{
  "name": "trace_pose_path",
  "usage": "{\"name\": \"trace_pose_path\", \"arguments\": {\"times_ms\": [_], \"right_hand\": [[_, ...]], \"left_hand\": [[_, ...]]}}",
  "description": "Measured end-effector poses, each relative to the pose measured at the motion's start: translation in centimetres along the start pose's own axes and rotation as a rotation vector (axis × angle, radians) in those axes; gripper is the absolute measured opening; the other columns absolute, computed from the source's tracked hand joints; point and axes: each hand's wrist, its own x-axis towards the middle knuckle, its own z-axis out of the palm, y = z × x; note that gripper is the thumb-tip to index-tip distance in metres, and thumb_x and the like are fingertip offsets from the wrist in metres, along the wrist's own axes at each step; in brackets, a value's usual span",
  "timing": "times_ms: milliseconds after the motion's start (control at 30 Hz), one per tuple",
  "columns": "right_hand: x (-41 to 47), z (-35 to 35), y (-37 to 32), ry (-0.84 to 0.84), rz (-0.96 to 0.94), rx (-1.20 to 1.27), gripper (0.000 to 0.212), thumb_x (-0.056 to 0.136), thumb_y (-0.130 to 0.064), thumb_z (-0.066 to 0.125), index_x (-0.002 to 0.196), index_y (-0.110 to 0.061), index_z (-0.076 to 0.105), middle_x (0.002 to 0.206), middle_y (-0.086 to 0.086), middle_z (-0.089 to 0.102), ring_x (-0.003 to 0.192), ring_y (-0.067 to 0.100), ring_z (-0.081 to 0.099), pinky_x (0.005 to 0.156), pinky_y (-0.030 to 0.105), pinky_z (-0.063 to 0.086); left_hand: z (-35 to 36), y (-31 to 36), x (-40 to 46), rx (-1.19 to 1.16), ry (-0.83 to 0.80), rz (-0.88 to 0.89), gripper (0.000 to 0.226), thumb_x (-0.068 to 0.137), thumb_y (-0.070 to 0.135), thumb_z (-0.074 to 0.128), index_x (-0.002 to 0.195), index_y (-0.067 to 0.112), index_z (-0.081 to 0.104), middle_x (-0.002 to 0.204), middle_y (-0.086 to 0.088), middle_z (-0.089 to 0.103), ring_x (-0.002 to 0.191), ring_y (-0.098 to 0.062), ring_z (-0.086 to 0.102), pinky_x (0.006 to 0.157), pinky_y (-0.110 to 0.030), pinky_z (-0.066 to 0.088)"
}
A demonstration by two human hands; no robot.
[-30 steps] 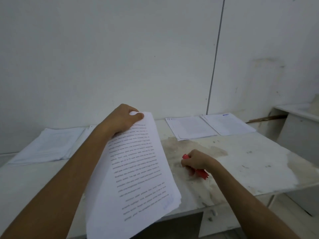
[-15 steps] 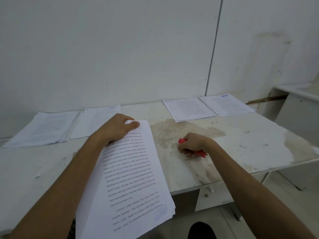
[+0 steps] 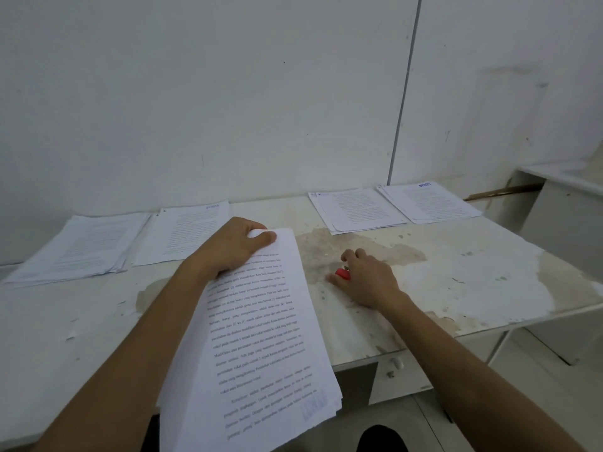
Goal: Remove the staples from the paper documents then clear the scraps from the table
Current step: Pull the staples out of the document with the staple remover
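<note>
The held document [image 3: 254, 324] carries lines of printed text, too blurred to read; its blue corner mark seems a logo, unreadable.

Two paper stacks [image 3: 81, 246] lie far left on the table [image 3: 456, 288], two [image 3: 359, 208] far right.

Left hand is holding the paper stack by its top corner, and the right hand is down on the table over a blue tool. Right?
Not quite. In the head view the tool under the right hand is red, not blue. The left hand does hold the paper stack by its top corner.
</note>
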Motion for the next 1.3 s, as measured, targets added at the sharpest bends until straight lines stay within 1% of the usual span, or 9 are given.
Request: {"name": "trace_pose_path", "arguments": {"times_ms": [200, 400, 500, 633, 733, 867, 1033, 1167, 1300], "right_hand": [[-0.3, 0.8, 0.1, 0.125, -0.027, -0.116, 0.066, 0.094, -0.067, 0.038, 0.138, -0.017, 0.04, 0.123, 0.005, 0.057, 0.106, 0.025, 0.056, 0.077, 0.035, 0.051], [-0.3, 0.4, 0.2, 0.162, 0.005, 0.071, 0.066, 0.091, -0.065, 0.047, 0.14, -0.022, 0.038, 0.123, 0.002, 0.058, 0.107, 0.023, 0.058, 0.08, 0.034, 0.051], [-0.6, -0.9, -0.6, 0.256, 0.042, 0.338, 0.045, 0.095, -0.059, 0.045, 0.128, -0.027, 0.048, 0.106, -0.002, 0.062, 0.085, 0.016, 0.063, 0.075, 0.033, 0.054], [0.0, -5.5, -3.3, 0.336, 0.005, 0.936, 0.02, 0.092, -0.051, 0.046, 0.095, -0.035, 0.058, 0.064, 0.0, 0.057, 0.052, 0.003, 0.045, 0.054, 0.023, 0.041], [0.5, -9.8, -5.4, 0.379, -0.032, 1.139, 0.026, 0.089, -0.055, 0.045, 0.093, -0.037, 0.063, 0.078, -0.005, 0.066, 0.057, 0.004, 0.052, 0.055, 0.023, 0.044], [0.9, -12.8, -6.4, 0.397, -0.055, 1.238, 0.027, 0.1, -0.044, 0.044, 0.105, -0.028, 0.065, 0.084, -0.005, 0.066, 0.059, 0.012, 0.053, 0.053, 0.025, 0.044], [0.2, -12.5, -6.3, 0.161, -0.204, 1.135, 0.042, 0.09, -0.051, 0.058, 0.127, -0.03, 0.058, 0.109, -0.007, 0.067, 0.069, -0.001, 0.059, 0.058, 0.013, 0.047], [-0.3, -11.5, -7.3, 0.089, -0.28, 1.229, 0.02, 0.095, -0.026, 0.064, 0.111, -0.014, 0.066, 0.092, -0.013, 0.069, 0.068, -0.003, 0.062, 0.059, 0.014, 0.049], [-0.2, -11.3, -7.9, 0.165, -0.209, 1.286, 0.012, 0.095, -0.022, 0.063, 0.095, -0.01, 0.064, 0.078, -0.007, 0.065, 0.057, 0.001, 0.055, 0.056, 0.02, 0.048]], "left_hand": [[-0.7, 0.4, 0.0, 0.003, 0.017, 0.044, 0.035, 0.093, 0.047, 0.054, 0.08, 0.017, 0.069, 0.077, 0.003, 0.073, 0.069, -0.011, 0.069, 0.071, -0.031, 0.052], [-1.6, 1.3, 0.0, 0.062, 0.125, 0.097, 0.03, 0.092, 0.048, 0.054, 0.075, 0.028, 0.068, 0.073, 0.012, 0.069, 0.064, 0.001, 0.064, 0.062, -0.025, 0.047], [-2.2, 2.3, 0.1, 0.08, 0.227, 0.187, 0.027, 0.094, 0.046, 0.054, 0.076, 0.029, 0.066, 0.072, 0.017, 0.066, 0.07, 0.003, 0.062, 0.062, -0.021, 0.043], [-3.6, 4.3, 0.1, 0.1, 0.347, 0.337, 0.02, 0.094, 0.042, 0.055, 0.083, 0.03, 0.067, 0.078, 0.02, 0.066, 0.075, 0.004, 0.061, 0.066, -0.016, 0.043], [-4.7, 5.9, 0.2, 0.159, 0.433, 0.43, 0.022, 0.094, 0.045, 0.053, 0.091, 0.028, 0.067, 0.083, 0.016, 0.067, 0.076, -0.001, 0.063, 0.069, -0.018, 0.045], [-5.6, 7.7, 0.5, 0.283, 0.526, 0.522, 0.033, 0.095, 0.045, 0.052, 0.102, 0.018, 0.068, 0.096, 0.004, 0.069, 0.08, -0.01, 0.06, 0.078, -0.025, 0.044], [-5.9, 9.0, 0.9, 0.446, 0.555, 0.592, 0.039, 0.093, 0.049, 0.048, 0.103, 0.016, 0.067, 0.098, 0.002, 0.068, 0.081, -0.01, 0.056, 0.077, -0.027, 0.042], [-5.6, 9.4, 0.9, 0.545, 0.56, 0.669, 0.035, 0.093, 0.047, 0.053, 0.1, 0.015, 0.067, 0.098, 0.001, 0.068, 0.077, -0.013, 0.054, 0.073, -0.027, 0.04], [-5.7, 8.9, 0.6, 0.647, 0.679, 0.779, 0.039, 0.092, 0.051, 0.051, 0.101, 0.016, 0.065, 0.097, -0.001, 0.063, 0.085, -0.021, 0.056, 0.082, -0.032, 0.036]]}}
